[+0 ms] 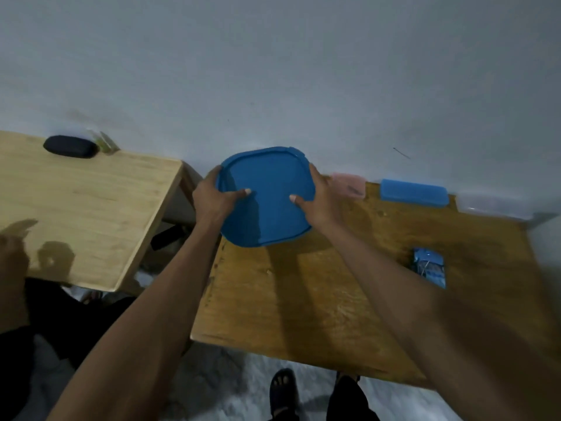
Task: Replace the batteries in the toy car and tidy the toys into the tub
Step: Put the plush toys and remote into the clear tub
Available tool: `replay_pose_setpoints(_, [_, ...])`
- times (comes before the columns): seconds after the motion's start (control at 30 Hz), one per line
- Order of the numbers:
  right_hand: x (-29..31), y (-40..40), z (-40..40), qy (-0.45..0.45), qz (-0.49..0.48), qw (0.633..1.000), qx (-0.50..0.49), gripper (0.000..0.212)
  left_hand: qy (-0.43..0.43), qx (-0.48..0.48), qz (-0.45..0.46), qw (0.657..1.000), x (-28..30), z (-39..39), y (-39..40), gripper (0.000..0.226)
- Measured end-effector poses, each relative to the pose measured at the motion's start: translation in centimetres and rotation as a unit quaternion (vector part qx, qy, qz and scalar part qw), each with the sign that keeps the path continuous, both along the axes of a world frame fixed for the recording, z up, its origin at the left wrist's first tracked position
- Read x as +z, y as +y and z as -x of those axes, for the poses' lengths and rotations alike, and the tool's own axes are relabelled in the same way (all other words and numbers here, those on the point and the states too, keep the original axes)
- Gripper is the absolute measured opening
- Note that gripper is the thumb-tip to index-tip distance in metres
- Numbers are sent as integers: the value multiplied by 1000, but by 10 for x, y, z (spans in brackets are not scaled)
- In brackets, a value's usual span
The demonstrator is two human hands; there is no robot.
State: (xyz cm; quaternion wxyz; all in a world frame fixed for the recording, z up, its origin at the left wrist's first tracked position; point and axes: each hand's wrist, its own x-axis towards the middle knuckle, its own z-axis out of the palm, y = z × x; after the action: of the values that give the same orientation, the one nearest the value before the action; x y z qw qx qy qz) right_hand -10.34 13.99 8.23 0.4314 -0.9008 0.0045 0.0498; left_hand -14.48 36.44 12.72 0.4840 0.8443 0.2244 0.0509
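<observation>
A blue square lid (267, 180) with rounded corners covers the tub at the far left of the dark wooden table (303, 299); the tub's body is hidden under it. My left hand (212, 199) grips the lid's left edge, thumb lying on top. My right hand (318, 199) grips the right edge the same way. A blue battery pack (429, 267) lies on the table to the right. No toy car is in view.
A pale wooden table (85, 208) stands to the left with a black case (70, 146) at its back. A pink container (349, 185), a flat blue box (414, 192) and a clear container (491, 205) line the wall. Another person's hand (12, 250) shows at far left.
</observation>
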Motion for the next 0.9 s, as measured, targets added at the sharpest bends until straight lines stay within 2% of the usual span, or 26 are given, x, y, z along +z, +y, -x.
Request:
replay_pose_setpoints(0.13, [6,13,-18,-8,6,999,-38,81,-17,-55,-57,997,-17,-26,5,97])
replay_pose_setpoints(0.27, [-2,20,-36,-13,74,996,-50,73,8,-113,-101,988,-37,-51,18,89])
replay_pose_setpoints(0.5, [-21,34,-42,14,124,988,-86,80,56,-156,-196,966,-58,-79,30,82])
replay_pose_setpoints(0.9, [-25,32,-38,-4,166,984,-66,76,58,-195,-212,956,-73,-85,40,80])
